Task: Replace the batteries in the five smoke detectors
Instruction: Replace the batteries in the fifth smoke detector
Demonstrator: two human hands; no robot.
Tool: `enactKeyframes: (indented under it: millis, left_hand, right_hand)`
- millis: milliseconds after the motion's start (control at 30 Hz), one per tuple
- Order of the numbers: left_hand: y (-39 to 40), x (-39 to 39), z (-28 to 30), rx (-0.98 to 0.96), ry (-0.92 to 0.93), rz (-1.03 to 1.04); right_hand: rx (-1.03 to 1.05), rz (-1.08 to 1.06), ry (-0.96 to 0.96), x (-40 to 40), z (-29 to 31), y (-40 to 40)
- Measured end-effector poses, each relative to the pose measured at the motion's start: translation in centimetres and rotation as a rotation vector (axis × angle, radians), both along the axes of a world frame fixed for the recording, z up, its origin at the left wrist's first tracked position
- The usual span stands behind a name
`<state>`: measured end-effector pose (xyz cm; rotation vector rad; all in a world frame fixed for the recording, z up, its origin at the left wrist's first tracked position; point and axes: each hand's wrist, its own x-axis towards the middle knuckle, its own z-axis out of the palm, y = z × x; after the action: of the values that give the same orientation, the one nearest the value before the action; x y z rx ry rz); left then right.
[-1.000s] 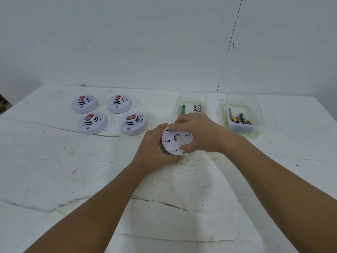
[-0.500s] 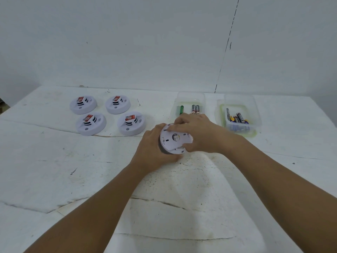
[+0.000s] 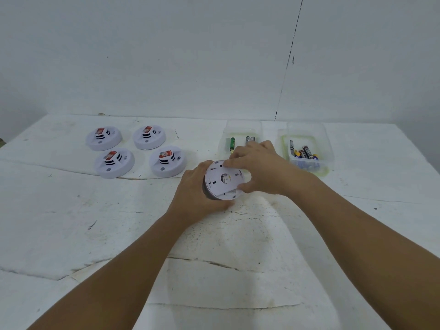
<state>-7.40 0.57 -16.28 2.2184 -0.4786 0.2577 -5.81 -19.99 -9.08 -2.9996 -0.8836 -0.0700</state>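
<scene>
On the white cracked surface (image 3: 71,222), both hands clamp a round white plastic smoke detector (image 3: 222,181) turned base-up, left hand (image 3: 198,194) cupping its rim, right hand (image 3: 259,170) fingers pinching the back plate; it looks light, rigid, smooth, best held by the rim.
</scene>
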Motion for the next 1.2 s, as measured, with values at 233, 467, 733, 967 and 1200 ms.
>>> enactKeyframes:
  millis: [233,467,733,967,1200]
  left_hand:
    - [0.1,0.3,-0.3,0.024,-0.028,-0.011]
    - [0.7,0.3,-0.6,-0.059,-0.080,0.026]
    - [0.9,-1.1,-1.7,0.112,-0.503,0.122]
    - [0.4,-1.8,-1.3,0.224,-0.624,0.005]
    - [1.6,-1.9,-0.7,0.154,-0.271,-0.025]
  right_hand:
    - [0.009,0.005,0.011,0.4,-0.2,-0.3]
    - [0.587,-0.136,0.191,-1.8,-3.1,0.8]
    - [1.109,-0.285,0.354,-5.4,-2.9,4.2]
    - [1.509,-0.362,0.602,-5.3,-3.4,3.7]
    - [1.714,-0.448,0.735,-5.0,-4.7,2.4]
